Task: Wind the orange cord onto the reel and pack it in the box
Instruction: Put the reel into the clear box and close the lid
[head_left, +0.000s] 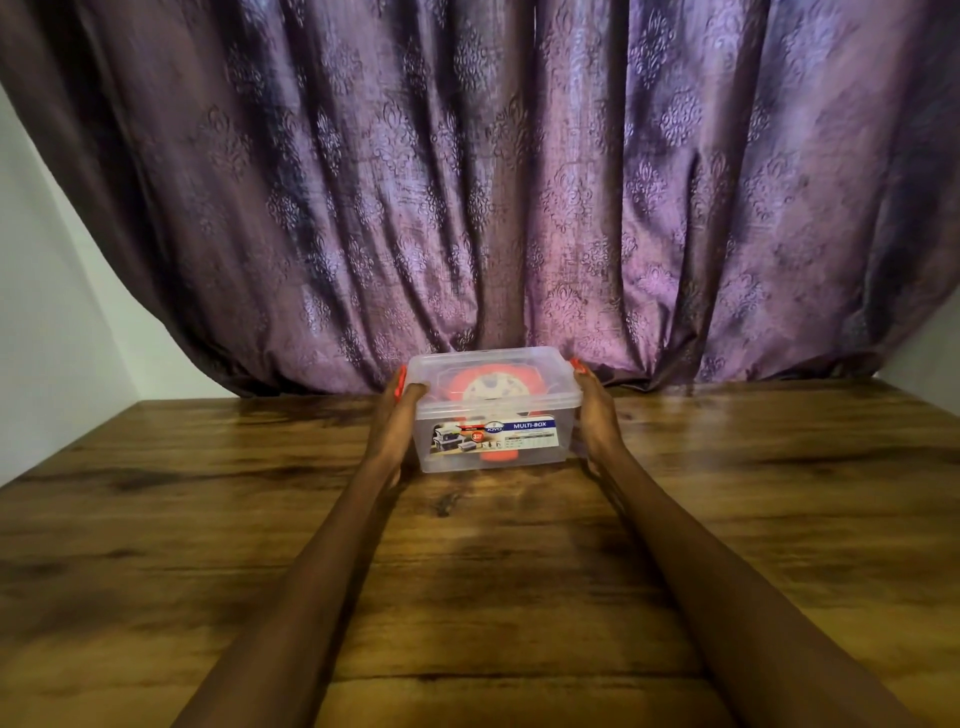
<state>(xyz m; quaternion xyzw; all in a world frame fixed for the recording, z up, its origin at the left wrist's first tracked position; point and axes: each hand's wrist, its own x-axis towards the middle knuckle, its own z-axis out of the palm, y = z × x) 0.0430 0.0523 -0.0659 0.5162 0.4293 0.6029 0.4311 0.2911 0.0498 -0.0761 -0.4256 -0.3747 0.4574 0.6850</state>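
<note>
Box: clear lidded box (493, 410) sits on my desk (467, 571), near the curtain (519, 182).
Reel: orange reel (491, 387) lies inside, under the lid.
Left hand: my left hand (395, 421) presses the box's left end, fingers wrapped at the red latch.
Right hand: my right hand (595, 410) presses the right end, fingers laid flat along it.

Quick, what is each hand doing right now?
Left hand: holds the left end of the clear box, thumb on the lid edge.
Right hand: pressed flat against the box's right end, fingers straight.
</note>
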